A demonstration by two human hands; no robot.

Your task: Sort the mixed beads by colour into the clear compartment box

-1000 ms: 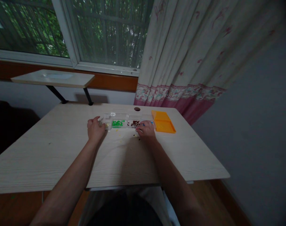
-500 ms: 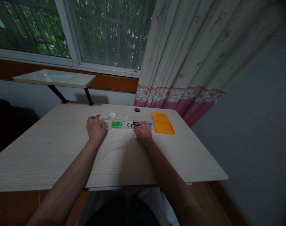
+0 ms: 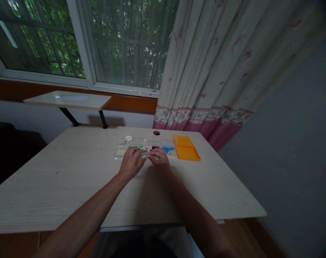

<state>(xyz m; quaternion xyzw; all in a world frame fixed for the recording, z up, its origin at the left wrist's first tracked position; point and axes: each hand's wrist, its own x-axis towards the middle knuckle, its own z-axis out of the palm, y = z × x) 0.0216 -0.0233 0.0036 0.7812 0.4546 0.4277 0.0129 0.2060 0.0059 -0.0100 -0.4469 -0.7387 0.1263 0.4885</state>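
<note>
A clear plastic compartment box [image 3: 121,147] lies across the far middle of the pale wooden table [image 3: 71,179]. Its cells hold small beads: pale yellow at the left, green, dark brown, and blue [image 3: 168,149] at the right. My left hand [image 3: 131,162] rests at the box's near edge over the green cell, fingers curled. My right hand [image 3: 157,158] sits just beside it in front of the brown cell, fingers bent in a pinch. The two hands almost touch. What the fingers hold, if anything, is too small to see.
An orange tray [image 3: 186,152] lies to the right of the box. A cable hole [image 3: 156,133] is behind it. A small shelf [image 3: 67,100] on black brackets hangs under the window. A flowered curtain [image 3: 205,71] hangs at the right, past the table's edge.
My left hand has moved right from the box's left end to the green cell. My right hand has shifted slightly left. The yellow and blue cells now show.
</note>
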